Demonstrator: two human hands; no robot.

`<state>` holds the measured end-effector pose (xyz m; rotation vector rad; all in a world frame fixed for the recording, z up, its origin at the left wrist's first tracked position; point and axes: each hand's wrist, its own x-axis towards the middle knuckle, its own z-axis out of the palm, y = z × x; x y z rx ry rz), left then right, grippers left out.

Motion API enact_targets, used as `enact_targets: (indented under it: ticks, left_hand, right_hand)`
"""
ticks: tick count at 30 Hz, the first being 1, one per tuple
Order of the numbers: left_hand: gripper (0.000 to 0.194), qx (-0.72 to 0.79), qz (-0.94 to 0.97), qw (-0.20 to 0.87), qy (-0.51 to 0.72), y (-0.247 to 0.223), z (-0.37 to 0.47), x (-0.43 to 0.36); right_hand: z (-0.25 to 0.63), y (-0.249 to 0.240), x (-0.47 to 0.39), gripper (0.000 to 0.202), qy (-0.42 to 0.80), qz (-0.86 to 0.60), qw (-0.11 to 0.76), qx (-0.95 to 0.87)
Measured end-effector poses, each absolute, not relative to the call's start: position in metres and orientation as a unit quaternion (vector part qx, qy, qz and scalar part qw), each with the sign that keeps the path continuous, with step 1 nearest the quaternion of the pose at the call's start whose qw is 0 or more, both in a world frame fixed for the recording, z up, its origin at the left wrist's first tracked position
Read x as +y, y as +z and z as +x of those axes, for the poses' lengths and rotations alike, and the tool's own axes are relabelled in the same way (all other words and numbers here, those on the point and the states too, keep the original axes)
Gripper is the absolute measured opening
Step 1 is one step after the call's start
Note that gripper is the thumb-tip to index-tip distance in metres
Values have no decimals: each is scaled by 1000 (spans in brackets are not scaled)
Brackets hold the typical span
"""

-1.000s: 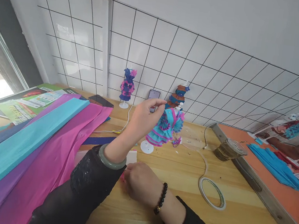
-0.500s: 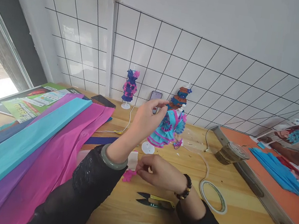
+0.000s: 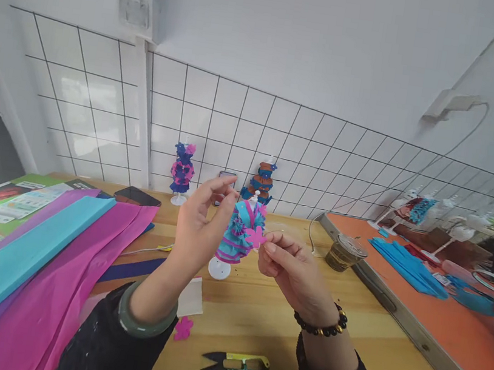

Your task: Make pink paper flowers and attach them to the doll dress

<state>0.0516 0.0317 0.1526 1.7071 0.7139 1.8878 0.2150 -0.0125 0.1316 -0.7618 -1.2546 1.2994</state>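
Note:
My right hand point(image 3: 293, 268) pinches a pink paper flower point(image 3: 256, 237) by one edge, in front of the dress. My left hand point(image 3: 205, 222) is raised to the left of the dress, thumb and fingertips drawn close together; anything between them is too small to make out. A small mannequin in a turquoise and pink crepe-paper dress point(image 3: 233, 250) stands on a round white base point(image 3: 219, 269) between my hands. On the table below lie a second pink paper flower point(image 3: 183, 328), a white paper piece point(image 3: 192, 297) and yellow-handled thread snips point(image 3: 236, 364).
Turquoise, purple and pink crepe-paper sheets point(image 3: 68, 245) cover the left side. Two dressed mannequins, one blue and pink point(image 3: 182, 170), one brown and blue point(image 3: 262, 181), stand by the wall. A lidded cup point(image 3: 346, 254) is at right, beside an orange board point(image 3: 432, 303) with more mannequins.
My right hand has risen from the tabletop with a pink flower in it. The left hand stays raised in a similar pose. The camera view has tilted upward and turned right.

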Motion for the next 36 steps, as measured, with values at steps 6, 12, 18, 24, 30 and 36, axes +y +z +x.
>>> enact_targets:
  ticks: [6,12,18,24,30,36]
  left_hand:
    - [42,168,752,60,634,149,57,33]
    - [28,180,790,-85,579,149,63,33]
    - [12,180,791,-98,577,148,62,34]
    - [7,209,779,55,589,153,61,29]
    - [15,286,720,424,469,155,61,23]
    - [21,286,707,496,414,157,67,19]
  right_hand:
    - [216,144,-18,9,587,-284,610,-450]
    - [217,144,-18,13,611,-275,609,-425]
    - [213,143,-19,15,562,-324,609,-456]
    - [213,140,-19,16,446,-365,647,-499]
    - [211,142,-21,34,337,-365,667,-555]
    - [206,144,-25,33,321,-372,672,-554]
